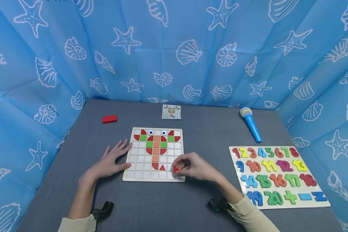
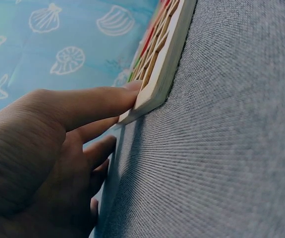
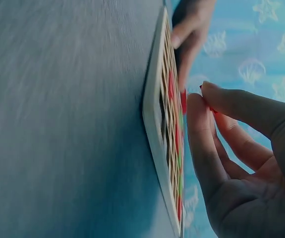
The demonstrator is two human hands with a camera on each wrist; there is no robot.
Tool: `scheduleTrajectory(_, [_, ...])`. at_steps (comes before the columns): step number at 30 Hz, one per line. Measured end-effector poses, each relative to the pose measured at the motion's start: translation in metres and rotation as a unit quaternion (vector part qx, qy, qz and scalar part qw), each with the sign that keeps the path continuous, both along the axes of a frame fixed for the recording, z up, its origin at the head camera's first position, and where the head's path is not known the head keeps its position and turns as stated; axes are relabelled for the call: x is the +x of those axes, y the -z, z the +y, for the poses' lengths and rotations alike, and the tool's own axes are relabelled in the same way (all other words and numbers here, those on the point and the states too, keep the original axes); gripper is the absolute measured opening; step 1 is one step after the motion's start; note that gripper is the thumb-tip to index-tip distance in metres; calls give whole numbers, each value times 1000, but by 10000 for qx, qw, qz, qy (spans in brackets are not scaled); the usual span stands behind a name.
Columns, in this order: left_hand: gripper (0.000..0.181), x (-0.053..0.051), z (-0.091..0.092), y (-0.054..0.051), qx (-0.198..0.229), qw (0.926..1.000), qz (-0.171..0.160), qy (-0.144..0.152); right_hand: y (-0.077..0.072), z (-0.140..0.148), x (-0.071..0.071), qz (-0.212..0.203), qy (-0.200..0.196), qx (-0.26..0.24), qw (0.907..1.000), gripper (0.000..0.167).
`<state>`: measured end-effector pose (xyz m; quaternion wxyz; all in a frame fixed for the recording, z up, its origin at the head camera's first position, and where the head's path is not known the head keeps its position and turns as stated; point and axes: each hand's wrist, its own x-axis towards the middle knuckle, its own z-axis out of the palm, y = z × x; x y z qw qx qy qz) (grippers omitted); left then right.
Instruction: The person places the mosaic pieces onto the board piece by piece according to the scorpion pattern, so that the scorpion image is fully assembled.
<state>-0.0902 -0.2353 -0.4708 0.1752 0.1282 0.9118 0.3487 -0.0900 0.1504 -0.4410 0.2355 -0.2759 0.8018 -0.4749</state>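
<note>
A square grid puzzle board (image 1: 146, 167) lies on the grey table, its cells partly filled with red, green and orange tiles and two eye tiles (image 1: 150, 132). My left hand (image 1: 108, 162) rests at the board's left side with fingers spread; in the left wrist view its thumb (image 2: 102, 103) touches the board's edge. My right hand (image 1: 195, 167) pinches a small red tile (image 1: 176, 169) between thumb and fingertips, over the board's lower right cells. Fingers mostly hide that tile in the right wrist view. Left of it, a red triangle tile (image 1: 162, 167) sits in the bottom of the pattern.
Behind the board lies a small pattern card (image 1: 171, 112). A red block (image 1: 109, 119) is at the back left. On the right are a blue toy microphone (image 1: 251, 125) and a number puzzle board (image 1: 274, 188). A blue seashell curtain (image 1: 174, 80) encloses the table.
</note>
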Motion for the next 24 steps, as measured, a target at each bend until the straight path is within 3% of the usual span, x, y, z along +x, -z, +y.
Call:
scheduleTrajectory(6, [90, 0, 0, 0, -1, 10000, 21, 4, 4, -29, 5, 525, -335, 320, 9975, 19])
scheduleTrajectory(13, [90, 0, 0, 1, -8, 10000, 20, 15, 7, -47, 7, 1366, -706, 793, 9849, 14])
scheduleTrajectory(20, [90, -1, -1, 3, -24, 10000, 34, 18, 6, -52, 8, 1720, -728, 1038, 9769, 12])
scheduleTrajectory(24, [89, -1, -2, 3, -13, 10000, 47, 36, 6, -52, 8, 1698, -677, 1034, 9777, 12])
